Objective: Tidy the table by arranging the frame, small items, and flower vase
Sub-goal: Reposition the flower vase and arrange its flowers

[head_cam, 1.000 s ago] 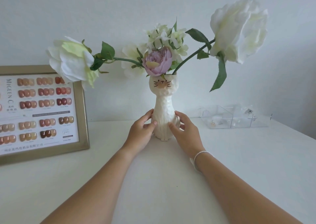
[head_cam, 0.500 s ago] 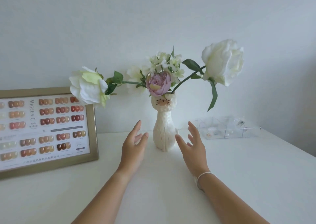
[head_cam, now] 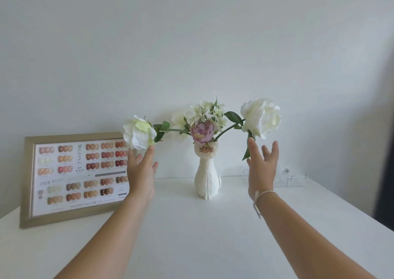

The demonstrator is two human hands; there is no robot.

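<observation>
Both hands are raised over the white table (head_cam: pixel 191 246) with palms turned inward and nothing in them; the left hand (head_cam: pixel 141 172) has its fingers (head_cam: pixel 149 153) loosely spread and pointing up, the tips reaching the underside of the drooping white rose (head_cam: pixel 138 132) that hangs out on a long stem, though whether they touch the petals cannot be told; the right hand (head_cam: pixel 261 170), with a thin cord bracelet (head_cam: pixel 259 195) at the wrist, also has its fingers (head_cam: pixel 252 148) spread, the forefinger tip just beneath the larger white rose (head_cam: pixel 261 117) and beside its hanging green leaf (head_cam: pixel 247 155); between the two sets of fingers, and apart from both, stands the white cat-shaped vase (head_cam: pixel 207 178), upright on the table near the wall, with a cat face drawn on its head; a mauve peony (head_cam: pixel 202 131) sits at its mouth, with a cluster of small pale blossoms (head_cam: pixel 210 111) above; behind the left fingers and partly hidden by them, a gold-framed nail colour chart (head_cam: pixel 70 176) leans against the wall; behind the right fingers lies a clear plastic compartment box (head_cam: pixel 292 177), its contents too faint to tell
</observation>
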